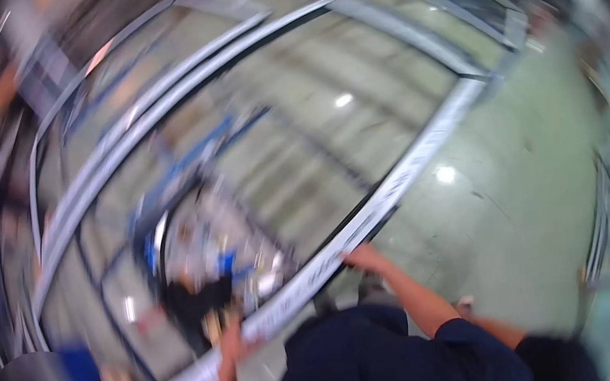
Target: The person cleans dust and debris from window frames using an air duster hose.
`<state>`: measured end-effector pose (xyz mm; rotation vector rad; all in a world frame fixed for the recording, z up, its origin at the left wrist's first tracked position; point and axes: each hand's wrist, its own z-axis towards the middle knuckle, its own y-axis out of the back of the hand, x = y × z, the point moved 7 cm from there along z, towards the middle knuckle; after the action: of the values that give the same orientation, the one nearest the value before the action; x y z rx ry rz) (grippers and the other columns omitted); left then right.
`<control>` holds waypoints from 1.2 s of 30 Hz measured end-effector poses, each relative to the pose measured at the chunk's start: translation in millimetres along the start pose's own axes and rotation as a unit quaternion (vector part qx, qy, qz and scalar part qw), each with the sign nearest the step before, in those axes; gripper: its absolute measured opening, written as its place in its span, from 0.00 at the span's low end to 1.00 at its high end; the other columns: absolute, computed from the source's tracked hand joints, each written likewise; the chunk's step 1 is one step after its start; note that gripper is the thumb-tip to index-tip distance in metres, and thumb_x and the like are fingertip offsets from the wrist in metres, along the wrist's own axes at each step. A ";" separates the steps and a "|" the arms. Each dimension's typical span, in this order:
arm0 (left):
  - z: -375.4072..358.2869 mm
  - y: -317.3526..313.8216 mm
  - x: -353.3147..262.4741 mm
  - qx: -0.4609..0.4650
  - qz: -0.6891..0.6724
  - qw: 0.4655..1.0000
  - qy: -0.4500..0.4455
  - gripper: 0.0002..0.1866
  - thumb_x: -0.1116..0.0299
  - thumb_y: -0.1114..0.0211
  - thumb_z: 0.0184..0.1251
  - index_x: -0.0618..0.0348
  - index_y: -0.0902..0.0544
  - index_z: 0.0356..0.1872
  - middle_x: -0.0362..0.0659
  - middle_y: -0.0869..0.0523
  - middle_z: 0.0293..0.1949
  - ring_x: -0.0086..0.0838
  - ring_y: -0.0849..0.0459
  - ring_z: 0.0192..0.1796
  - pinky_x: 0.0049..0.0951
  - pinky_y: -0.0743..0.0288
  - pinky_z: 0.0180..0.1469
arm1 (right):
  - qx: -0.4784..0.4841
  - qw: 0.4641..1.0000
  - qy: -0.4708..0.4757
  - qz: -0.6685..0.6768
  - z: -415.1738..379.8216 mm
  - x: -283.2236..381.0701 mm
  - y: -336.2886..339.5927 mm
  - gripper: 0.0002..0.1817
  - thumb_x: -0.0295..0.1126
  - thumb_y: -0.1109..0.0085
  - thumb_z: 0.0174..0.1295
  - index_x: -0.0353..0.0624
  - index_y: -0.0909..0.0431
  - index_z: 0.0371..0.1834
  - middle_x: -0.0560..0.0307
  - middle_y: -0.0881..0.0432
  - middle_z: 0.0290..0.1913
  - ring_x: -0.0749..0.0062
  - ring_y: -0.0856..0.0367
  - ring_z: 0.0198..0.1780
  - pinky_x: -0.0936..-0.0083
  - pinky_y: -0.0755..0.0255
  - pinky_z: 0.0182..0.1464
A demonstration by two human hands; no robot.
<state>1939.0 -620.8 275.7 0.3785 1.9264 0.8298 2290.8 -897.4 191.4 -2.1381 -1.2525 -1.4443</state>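
A large rectangular white profile frame (405, 171) lies across the view in front of me, with dark inner edges and marks like print along its near bar. My left hand (231, 342) is on the left part of that bar, its fingers blurred against the profile. Farther right, my right hand (365, 258) has its fingers curled at the bar's near edge. Both hands appear to grip the frame, though motion smears the finger detail.
Through the frame show a blue-edged cart (189, 156), a cluttered surface (235, 224) and a black item (200, 305). More frames stand beyond. Another person's forearm (499, 331) is close on my right, over the greenish floor (506, 216). Long profiles (598, 225) lie at far right.
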 end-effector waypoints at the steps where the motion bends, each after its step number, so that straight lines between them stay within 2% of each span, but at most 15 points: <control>1: 0.5 -16.9 37.4 -0.067 0.071 0.995 -0.008 0.52 0.40 0.22 0.45 0.63 0.30 0.68 0.60 0.19 0.58 0.53 0.18 0.57 0.47 0.24 0.59 | 0.017 0.999 0.024 -0.022 14.1 -17.3 -1.3 0.19 0.43 0.35 0.64 0.35 0.17 0.43 0.55 0.15 0.30 0.67 0.17 0.32 0.66 0.21 0.39; 2: 7.7 -13.9 29.7 -0.081 0.060 0.994 0.031 0.47 0.39 0.27 0.52 0.62 0.29 0.67 0.63 0.20 0.58 0.56 0.20 0.59 0.48 0.25 0.60 | 0.067 0.979 0.037 -0.190 18.9 -8.2 -1.5 0.21 0.45 0.37 0.65 0.33 0.16 0.41 0.56 0.15 0.30 0.67 0.18 0.30 0.67 0.21 0.39; 3: 0.8 -18.1 38.7 -0.101 0.058 0.986 0.117 0.42 0.37 0.34 0.60 0.61 0.27 0.65 0.64 0.19 0.56 0.58 0.21 0.59 0.48 0.26 0.60 | 0.088 0.990 -0.087 -0.067 10.8 -26.4 -0.8 0.25 0.50 0.39 0.67 0.32 0.16 0.39 0.54 0.14 0.32 0.70 0.16 0.32 0.70 0.22 0.39; 5: -4.8 -26.9 60.0 -0.124 0.018 0.966 0.225 0.37 0.34 0.43 0.65 0.58 0.20 0.59 0.63 0.18 0.54 0.57 0.20 0.58 0.49 0.29 0.61 | 0.079 0.989 -0.121 0.013 4.2 -20.8 -7.6 0.28 0.54 0.40 0.68 0.32 0.15 0.42 0.52 0.13 0.35 0.69 0.13 0.36 0.73 0.20 0.39; 10: 2.5 -23.8 45.0 -0.197 0.105 0.934 0.279 0.29 0.40 0.41 0.64 0.54 0.13 0.49 0.60 0.17 0.50 0.56 0.19 0.55 0.49 0.32 0.62 | 0.128 0.983 -0.129 0.013 1.2 6.7 -11.1 0.31 0.55 0.40 0.68 0.33 0.22 0.54 0.49 0.13 0.44 0.64 0.12 0.42 0.72 0.20 0.40; 13: 8.2 -14.8 52.0 -0.249 0.077 0.920 0.293 0.28 0.49 0.29 0.58 0.57 0.17 0.54 0.57 0.16 0.50 0.53 0.18 0.56 0.46 0.26 0.58 | 0.144 0.979 -0.146 0.007 3.5 1.2 -8.6 0.31 0.55 0.41 0.68 0.35 0.22 0.55 0.48 0.13 0.43 0.63 0.12 0.42 0.72 0.20 0.40; 16: 11.3 8.5 106.3 -0.421 -0.186 0.832 0.309 0.34 0.51 0.26 0.54 0.67 0.22 0.56 0.62 0.16 0.51 0.54 0.18 0.55 0.45 0.25 0.58 | 0.129 0.980 -0.153 0.013 1.0 7.4 -11.2 0.28 0.54 0.40 0.69 0.36 0.21 0.54 0.51 0.13 0.43 0.66 0.12 0.41 0.73 0.20 0.40; 18: 10.4 33.1 138.1 -0.503 -0.177 0.754 0.383 0.42 0.51 0.25 0.55 0.74 0.28 0.62 0.63 0.19 0.57 0.49 0.18 0.59 0.38 0.25 0.60 | 0.122 0.980 -0.157 0.015 -2.2 5.1 -9.4 0.28 0.53 0.40 0.69 0.37 0.20 0.54 0.53 0.13 0.43 0.67 0.12 0.41 0.73 0.21 0.39; 21: 43.4 52.2 162.5 -0.504 -0.116 0.765 0.384 0.29 0.61 0.29 0.51 0.68 0.18 0.55 0.62 0.14 0.49 0.51 0.15 0.53 0.41 0.22 0.58 | 0.115 0.981 -0.157 0.002 -2.9 5.6 -10.8 0.28 0.54 0.40 0.69 0.36 0.20 0.54 0.52 0.13 0.43 0.66 0.12 0.42 0.73 0.21 0.40; 25: 97.1 109.3 56.1 -0.557 -0.215 0.773 0.214 0.21 0.66 0.28 0.52 0.68 0.15 0.47 0.57 0.12 0.44 0.43 0.12 0.47 0.33 0.21 0.52 | 0.110 0.980 -0.163 -0.001 -5.4 18.7 -18.9 0.30 0.55 0.41 0.68 0.34 0.21 0.54 0.50 0.14 0.46 0.64 0.12 0.45 0.72 0.21 0.42; 27: 101.6 130.7 15.8 -0.659 -0.135 0.736 0.081 0.17 0.69 0.30 0.56 0.69 0.15 0.44 0.56 0.12 0.41 0.39 0.12 0.44 0.31 0.22 0.50 | 0.111 0.978 -0.177 -0.009 -9.9 18.2 -15.8 0.33 0.56 0.42 0.68 0.32 0.23 0.55 0.49 0.15 0.49 0.62 0.13 0.47 0.70 0.20 0.44; 30: 91.1 152.1 39.4 -0.687 -0.293 0.660 0.087 0.16 0.69 0.32 0.63 0.71 0.17 0.47 0.53 0.12 0.44 0.33 0.14 0.46 0.31 0.22 0.51 | 0.100 0.980 -0.174 -0.005 -10.5 15.3 -14.9 0.32 0.56 0.43 0.69 0.33 0.23 0.55 0.49 0.15 0.48 0.61 0.13 0.46 0.69 0.20 0.45; 31: 84.2 158.6 55.2 -0.693 -0.223 0.680 0.089 0.25 0.69 0.33 0.64 0.70 0.25 0.61 0.58 0.14 0.48 0.40 0.14 0.48 0.34 0.22 0.53 | 0.099 0.979 -0.177 -0.004 -10.9 15.6 -16.4 0.31 0.55 0.43 0.69 0.34 0.24 0.56 0.49 0.15 0.48 0.61 0.13 0.45 0.69 0.20 0.45; 34: 64.6 161.2 35.2 -0.574 -0.009 0.791 0.214 0.44 0.69 0.37 0.64 0.65 0.52 0.77 0.64 0.19 0.49 0.58 0.20 0.48 0.49 0.26 0.54 | 0.076 0.988 -0.133 0.006 -12.7 20.9 -14.9 0.28 0.49 0.42 0.70 0.40 0.29 0.63 0.52 0.18 0.55 0.64 0.16 0.52 0.66 0.20 0.47; 36: 94.9 118.3 25.8 -0.457 0.176 0.840 0.234 0.31 0.70 0.39 0.59 0.59 0.30 0.67 0.59 0.18 0.41 0.48 0.18 0.42 0.47 0.23 0.48 | 0.079 0.993 -0.085 -0.002 8.6 -24.7 1.2 0.30 0.45 0.43 0.71 0.40 0.34 0.70 0.51 0.24 0.63 0.59 0.21 0.59 0.60 0.20 0.53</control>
<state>1999.2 -483.9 311.9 -0.0853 1.6324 2.1147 2293.9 -905.1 166.6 -2.1894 -1.3806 -1.1421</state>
